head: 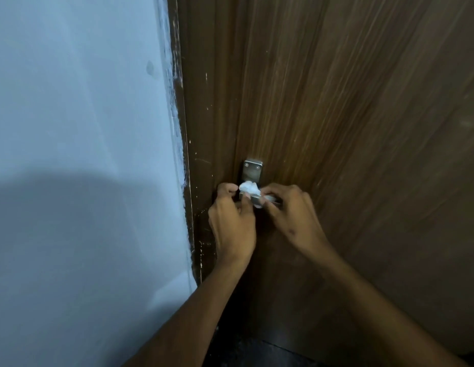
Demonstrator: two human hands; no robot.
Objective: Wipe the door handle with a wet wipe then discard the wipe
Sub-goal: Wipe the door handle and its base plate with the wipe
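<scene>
A metal door handle with a screwed backplate sits on the brown wooden door. A crumpled white wet wipe is pressed onto the handle's lever. My left hand pinches the wipe's left part from below. My right hand grips the lever and the wipe's right end, hiding most of the lever. Both hands touch the wipe.
A pale blue-white wall fills the left, meeting the dark door frame, which has white paint flecks. A strip of dark floor shows at the bottom between my forearms.
</scene>
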